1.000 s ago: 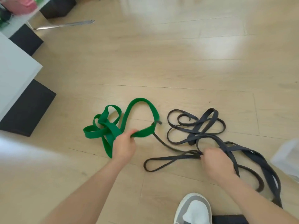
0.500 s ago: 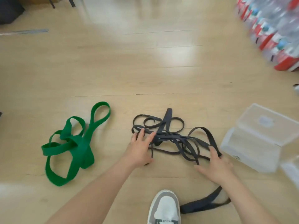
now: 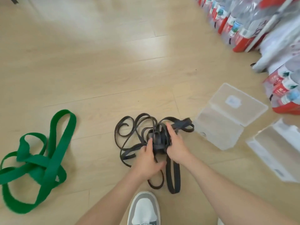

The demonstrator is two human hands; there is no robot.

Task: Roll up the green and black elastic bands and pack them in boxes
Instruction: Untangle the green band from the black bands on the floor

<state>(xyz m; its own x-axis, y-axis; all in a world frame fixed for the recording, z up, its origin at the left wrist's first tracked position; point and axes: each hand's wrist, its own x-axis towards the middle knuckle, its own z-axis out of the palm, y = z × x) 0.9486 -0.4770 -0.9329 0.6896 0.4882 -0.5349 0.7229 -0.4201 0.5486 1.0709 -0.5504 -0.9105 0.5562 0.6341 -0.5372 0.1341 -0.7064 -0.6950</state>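
Early: left grip and right grip both grasp the half-bunched black band; green band loose, boxes empty

Pale wood floor, smooth, softly glossy; fuzzy matt green cloth band lower left; matt black elastic band centre; clear plastic box right.

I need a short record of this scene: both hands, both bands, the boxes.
left hand: grips the black band bundle
right hand: grips the same bundle
black band: partly gathered, loops loose on floor
green band: tangled on floor at left, untouched
first box: clear, lid open, beside the bundle
second box: clear, open, further right
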